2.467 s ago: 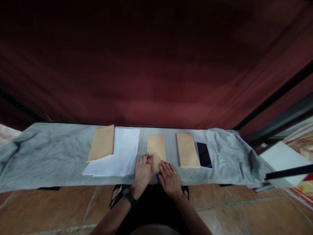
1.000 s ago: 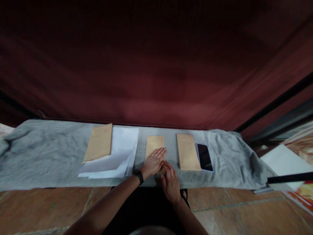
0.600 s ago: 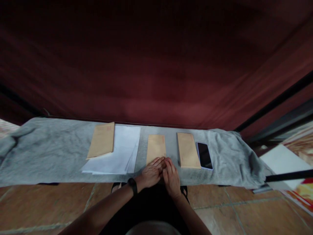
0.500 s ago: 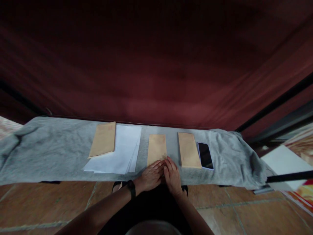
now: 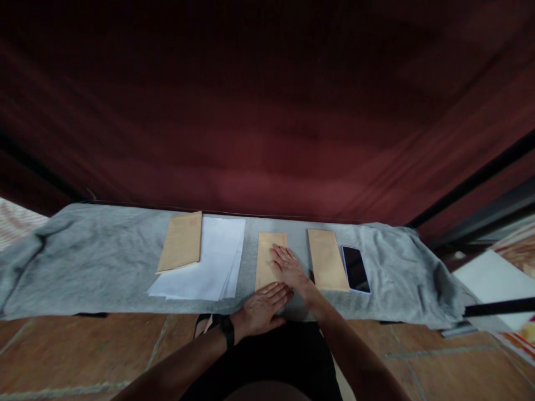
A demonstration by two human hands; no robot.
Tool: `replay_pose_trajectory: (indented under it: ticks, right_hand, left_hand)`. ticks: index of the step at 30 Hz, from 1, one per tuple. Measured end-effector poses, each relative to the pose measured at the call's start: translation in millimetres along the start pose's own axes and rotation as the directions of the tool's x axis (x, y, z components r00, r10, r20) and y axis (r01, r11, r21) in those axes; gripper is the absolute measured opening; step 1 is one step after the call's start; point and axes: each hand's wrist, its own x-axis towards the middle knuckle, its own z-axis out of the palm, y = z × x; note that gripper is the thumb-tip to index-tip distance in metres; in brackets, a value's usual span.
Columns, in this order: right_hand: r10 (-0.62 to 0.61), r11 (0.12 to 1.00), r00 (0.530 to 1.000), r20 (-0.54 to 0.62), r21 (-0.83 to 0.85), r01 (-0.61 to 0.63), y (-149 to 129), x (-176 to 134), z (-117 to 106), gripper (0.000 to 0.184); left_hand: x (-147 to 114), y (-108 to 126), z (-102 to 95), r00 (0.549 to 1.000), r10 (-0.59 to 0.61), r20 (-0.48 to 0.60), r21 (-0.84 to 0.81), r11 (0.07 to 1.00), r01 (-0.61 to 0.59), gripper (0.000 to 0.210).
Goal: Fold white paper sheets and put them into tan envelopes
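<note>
Grey cloth [image 5: 104, 250] covers the long narrow surface from end to end, creased at its left part. Left of centre, a brown envelope [image 5: 181, 242] with a small reddish mark lies aslant, overlapping a loose stack of white paper [image 5: 219, 262] whose edges are unevenly fanned. Next, the left hand [image 5: 265, 306], with a dark watch [image 5: 227, 332] at the wrist, lies palm down across the near end of the middle envelope [image 5: 264, 259]; its fingers are extended and close together, gripping nothing visible. That envelope lies flat on the cloth, in front of the person, between the paper and a further envelope. The right hand [image 5: 289, 268] rests flat over its right side, fingers outstretched and slightly apart. To the right, the further envelope [image 5: 328, 262] lies slightly tilted. Just beside it is a phone [image 5: 356, 269], dark screen up, with a pale purple edge.
</note>
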Motion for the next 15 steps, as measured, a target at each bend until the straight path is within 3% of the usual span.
replay_pose_trajectory:
  ticks: [9,15]
  right_hand:
    - [0.18,0.982,0.983,-0.028,-0.05,-0.181,9,34,1,0.055]
    - [0.027,0.999,0.999,0.023,-0.042,-0.026,3,18,5,0.056]
  left_hand:
    - [1,-5,-1.3,0.999,0.043,0.021,-0.033,0.999,-0.043,0.072]
    - [1,-5,1.2,0.999,0.022,0.035,-0.055,0.998,-0.02,0.075]
